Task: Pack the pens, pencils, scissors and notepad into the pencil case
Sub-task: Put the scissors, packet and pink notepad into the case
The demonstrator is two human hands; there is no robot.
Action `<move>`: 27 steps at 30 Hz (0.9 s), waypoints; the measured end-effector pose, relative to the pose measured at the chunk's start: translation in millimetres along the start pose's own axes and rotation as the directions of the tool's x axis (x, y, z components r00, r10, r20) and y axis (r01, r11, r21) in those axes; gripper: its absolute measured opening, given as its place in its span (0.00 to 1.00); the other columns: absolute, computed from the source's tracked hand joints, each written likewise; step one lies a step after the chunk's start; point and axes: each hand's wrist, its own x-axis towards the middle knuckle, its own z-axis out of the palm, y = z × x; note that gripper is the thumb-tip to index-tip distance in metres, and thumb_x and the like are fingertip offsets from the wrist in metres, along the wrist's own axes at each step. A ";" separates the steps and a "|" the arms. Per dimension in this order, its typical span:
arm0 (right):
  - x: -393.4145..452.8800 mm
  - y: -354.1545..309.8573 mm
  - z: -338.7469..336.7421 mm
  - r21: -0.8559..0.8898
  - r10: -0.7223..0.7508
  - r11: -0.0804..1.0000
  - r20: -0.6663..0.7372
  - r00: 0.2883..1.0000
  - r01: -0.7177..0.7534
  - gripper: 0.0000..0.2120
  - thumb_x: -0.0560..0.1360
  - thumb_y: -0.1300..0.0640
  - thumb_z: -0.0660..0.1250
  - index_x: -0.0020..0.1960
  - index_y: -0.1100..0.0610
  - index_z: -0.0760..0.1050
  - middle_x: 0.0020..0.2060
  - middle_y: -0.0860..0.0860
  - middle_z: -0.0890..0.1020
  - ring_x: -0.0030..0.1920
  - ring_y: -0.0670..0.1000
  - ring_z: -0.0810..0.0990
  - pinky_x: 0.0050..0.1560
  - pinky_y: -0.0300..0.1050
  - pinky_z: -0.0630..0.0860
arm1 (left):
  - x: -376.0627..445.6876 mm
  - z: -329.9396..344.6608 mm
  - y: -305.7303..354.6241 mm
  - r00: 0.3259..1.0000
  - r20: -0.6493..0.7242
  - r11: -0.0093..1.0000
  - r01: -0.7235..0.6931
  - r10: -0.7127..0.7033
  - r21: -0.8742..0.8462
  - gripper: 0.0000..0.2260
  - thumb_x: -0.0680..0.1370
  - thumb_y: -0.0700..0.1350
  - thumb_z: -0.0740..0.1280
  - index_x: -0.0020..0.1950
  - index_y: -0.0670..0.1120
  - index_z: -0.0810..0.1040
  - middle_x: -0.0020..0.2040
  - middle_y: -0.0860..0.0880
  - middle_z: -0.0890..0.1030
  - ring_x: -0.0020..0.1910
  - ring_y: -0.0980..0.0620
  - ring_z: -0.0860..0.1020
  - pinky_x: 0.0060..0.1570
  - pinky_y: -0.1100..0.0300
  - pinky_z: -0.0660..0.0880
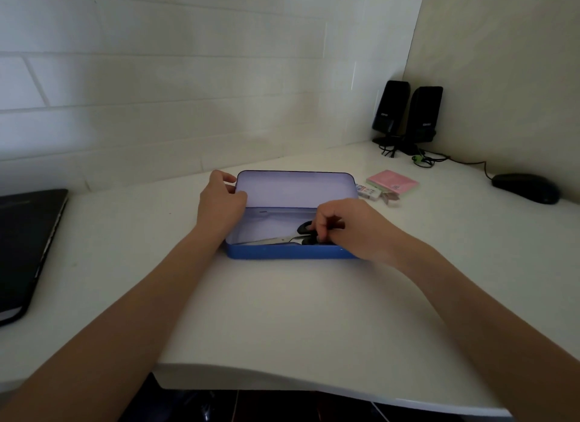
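Note:
A blue tin pencil case (282, 252) stands open in the middle of the white desk, its lid (295, 189) tilted up at the back. Scissors (276, 240) with black handles lie inside along the front wall, blades pointing left. My right hand (351, 230) reaches into the case and its fingers pinch the scissors' handles. At the lid's left edge, my left hand (221, 206) grips it and holds it up. A pink notepad (392, 183) lies on the desk behind the case to the right. No pens or pencils are visible.
A small white packet (368, 191) lies beside the notepad. Two black speakers (408, 117) with cables stand in the back right corner, a black mouse (525, 187) at the far right. A closed black laptop (25, 249) sits at the left edge. The desk's front edge (282, 377) curves near me.

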 end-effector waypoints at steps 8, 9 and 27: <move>1.2 -0.9 -3.5 0.096 0.010 0.995 -0.115 0.993 0.001 0.18 0.70 0.73 0.59 0.33 0.52 0.76 0.40 0.56 0.84 0.44 0.59 0.82 0.47 0.51 0.77 | 1.2 -0.2 -3.0 1.000 0.008 1.000 -0.008 0.008 -0.012 0.16 0.73 0.33 0.60 0.60 0.41 0.71 0.47 0.47 0.76 0.44 0.47 0.74 0.43 0.58 0.68; 2.7 0.8 -5.3 0.103 0.016 0.995 -0.189 0.982 0.003 0.18 0.69 0.72 0.59 0.33 0.51 0.76 0.38 0.56 0.84 0.42 0.60 0.82 0.45 0.51 0.78 | 1.3 -0.2 -3.1 1.000 0.010 1.000 -0.008 0.008 -0.014 0.16 0.72 0.33 0.60 0.60 0.41 0.71 0.47 0.47 0.76 0.44 0.47 0.74 0.43 0.58 0.68; 13.4 88.0 -32.8 -0.280 0.265 0.893 -0.306 0.915 -0.352 0.18 0.79 0.55 0.58 0.67 0.51 0.71 0.64 0.57 0.77 0.62 0.59 0.74 0.60 0.53 0.72 | 2.5 -0.4 -3.5 0.999 0.018 1.000 -0.027 0.027 0.009 0.16 0.73 0.33 0.60 0.60 0.41 0.71 0.47 0.47 0.76 0.43 0.46 0.74 0.42 0.58 0.68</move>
